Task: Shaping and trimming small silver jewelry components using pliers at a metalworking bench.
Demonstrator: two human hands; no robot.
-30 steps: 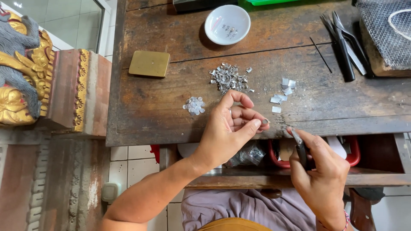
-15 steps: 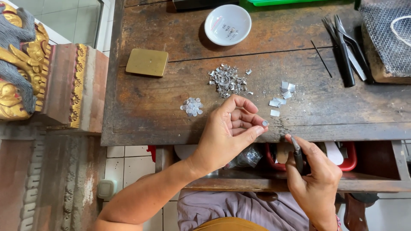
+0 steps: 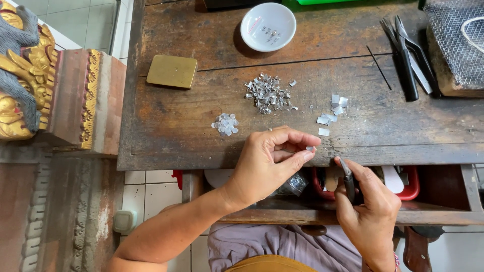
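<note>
My left hand [image 3: 275, 158] hovers at the front edge of the wooden workbench [image 3: 166, 126], pinching a tiny silver metal piece [image 3: 309, 148] between thumb and forefinger. My right hand [image 3: 370, 209] is just to its right, over the open drawer, gripping small dark pliers [image 3: 347, 177] whose tip points up toward the pinched piece. On the bench lie a pile of silver scraps [image 3: 267, 94], a small cluster of round silver discs [image 3: 226, 124] and several cut silver squares [image 3: 330, 112].
A white bowl [image 3: 267, 26] with a few small bits stands at the back. A brass block [image 3: 172, 71] lies at the left. Dark tweezers and shears [image 3: 407, 55] rest at the right beside a wire mesh block [image 3: 454, 40]. A carved gilded piece [image 3: 30, 80] stands left of the bench.
Both hands stayed close together at the bench edge. My left hand's fingers shifted a little around the small piece, and the pliers' tip stays near it.
</note>
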